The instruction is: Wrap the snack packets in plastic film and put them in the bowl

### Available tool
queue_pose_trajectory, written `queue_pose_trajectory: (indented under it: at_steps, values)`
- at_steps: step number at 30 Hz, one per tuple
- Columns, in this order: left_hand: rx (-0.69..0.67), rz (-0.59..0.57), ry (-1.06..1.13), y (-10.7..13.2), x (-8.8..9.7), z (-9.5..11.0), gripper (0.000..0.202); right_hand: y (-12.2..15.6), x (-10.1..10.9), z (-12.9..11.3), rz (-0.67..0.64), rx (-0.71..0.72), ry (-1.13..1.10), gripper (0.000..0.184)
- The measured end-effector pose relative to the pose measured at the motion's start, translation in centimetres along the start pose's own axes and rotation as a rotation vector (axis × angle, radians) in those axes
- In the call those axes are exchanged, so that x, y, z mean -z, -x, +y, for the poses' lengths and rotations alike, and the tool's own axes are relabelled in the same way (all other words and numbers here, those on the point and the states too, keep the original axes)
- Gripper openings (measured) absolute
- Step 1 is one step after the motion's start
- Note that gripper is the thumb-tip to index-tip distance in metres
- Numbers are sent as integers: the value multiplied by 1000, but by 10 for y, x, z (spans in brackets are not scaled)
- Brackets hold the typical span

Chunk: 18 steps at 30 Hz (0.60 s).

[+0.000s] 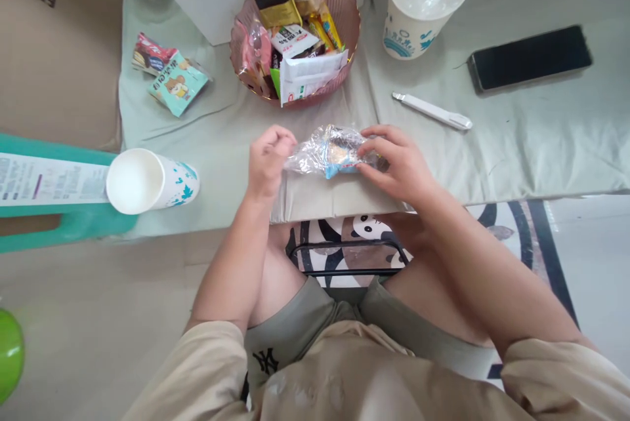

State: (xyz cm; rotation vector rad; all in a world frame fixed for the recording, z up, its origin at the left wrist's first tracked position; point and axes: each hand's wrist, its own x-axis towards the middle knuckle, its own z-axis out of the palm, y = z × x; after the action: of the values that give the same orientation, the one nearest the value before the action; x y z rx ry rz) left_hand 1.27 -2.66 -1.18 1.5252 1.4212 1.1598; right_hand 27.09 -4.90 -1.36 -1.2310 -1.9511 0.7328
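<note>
A crinkled clear plastic snack wrapper [329,151] with blue print lies at the front edge of the cloth-covered table [516,145]. My left hand [266,160] is closed and pinches the wrapper's left end. My right hand [399,164] grips its right end with bent fingers. Both hands rest just above the table's front edge, over my knees.
A pink bowl [344,14] full of packaged snacks stands behind the wrapper. Two snack packets [170,75] lie at the back left. A paper cup [147,180] lies on its side at left, another cup [423,1] stands at back right. A white knife [433,111] and a phone [529,57] lie right.
</note>
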Motion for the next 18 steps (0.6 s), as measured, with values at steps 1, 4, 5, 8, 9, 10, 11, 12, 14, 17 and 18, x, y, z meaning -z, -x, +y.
queue_pose_trajectory:
  at_steps: [1,4,5,8,9,10,11,12,14,17,18]
  values:
    - [-12,-79,-65,2,0,2,9,0,-1,-1,15,-22,-17,9]
    - [-29,-260,-204,6,1,6,15,2,4,0,98,-69,-57,6]
    - [-28,-277,-222,6,1,5,12,2,7,1,136,-87,-69,6]
    - [-30,-233,-237,2,4,1,12,3,14,7,280,-179,-96,8]
    - [-31,-206,-243,1,6,-1,13,4,16,11,330,-216,-98,8]
    - [-31,-180,-251,0,8,-3,15,5,17,15,371,-251,-95,7]
    - [-32,-157,-263,-1,9,-4,16,6,19,20,394,-281,-86,8]
    - [-35,-134,-279,-1,11,-6,17,8,20,24,401,-305,-73,12]
    - [-60,-88,-319,-1,13,-6,18,11,24,29,388,-323,-30,21]
    - [-147,-69,-411,4,14,-2,17,13,28,25,403,-218,104,27]
    - [-174,-89,-449,6,13,0,19,13,28,21,405,-154,152,29]
